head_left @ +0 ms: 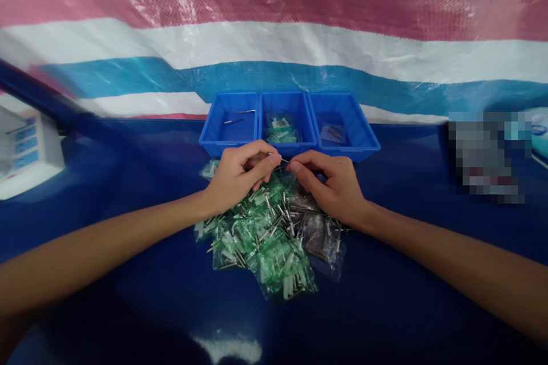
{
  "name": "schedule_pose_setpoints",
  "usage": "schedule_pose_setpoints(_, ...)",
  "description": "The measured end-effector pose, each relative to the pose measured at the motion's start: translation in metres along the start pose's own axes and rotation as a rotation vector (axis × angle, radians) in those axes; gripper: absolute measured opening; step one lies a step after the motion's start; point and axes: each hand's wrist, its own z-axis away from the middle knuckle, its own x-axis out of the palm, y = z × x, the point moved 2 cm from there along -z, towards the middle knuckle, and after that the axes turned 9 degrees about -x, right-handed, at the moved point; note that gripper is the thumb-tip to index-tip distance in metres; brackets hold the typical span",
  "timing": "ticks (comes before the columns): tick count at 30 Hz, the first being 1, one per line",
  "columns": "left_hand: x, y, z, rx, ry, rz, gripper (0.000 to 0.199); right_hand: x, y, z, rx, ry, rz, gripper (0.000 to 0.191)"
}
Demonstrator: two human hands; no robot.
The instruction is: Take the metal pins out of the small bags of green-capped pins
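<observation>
A thin metal rod (285, 161), too small to make out in detail, spans the gap between my two hands above the pile. My left hand (244, 174) pinches its left end between thumb and fingers. The right end sits in the pinched fingertips of my right hand (331, 185). Beneath them lies a heap of small clear bags with green print (252, 228), holding white plastic plugs and metal screws. Several loose screws (278, 219) lie in the middle of the heap. Bags with brownish contents (319, 236) are on its right side, partly under my right hand.
Behind my hands stand three joined blue bins: the left bin (207, 132) holds two thin metal pieces, the middle bin (311, 120) green-printed bags, the right bin (363, 125) one small bag. A white device (47, 154) is at the left, a blurred-out object (483, 159) at the right.
</observation>
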Motion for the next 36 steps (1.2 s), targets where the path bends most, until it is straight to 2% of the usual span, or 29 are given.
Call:
schedule_pose_setpoints(15, 0.0024, 0.0030, -0.0003, -0.020, 0.022, -0.086, 0.018, 0.0016, 0.0023, 0.0002, 0.022, -0.080, 0.000, 0.019)
schedule_pose_setpoints(36, 0.0029, 0.0052, -0.0010, -0.019, 0.021, -0.155, 0.018, 0.0022, 0.0028, 0.0006, 0.029, -0.090, -0.005, 0.019)
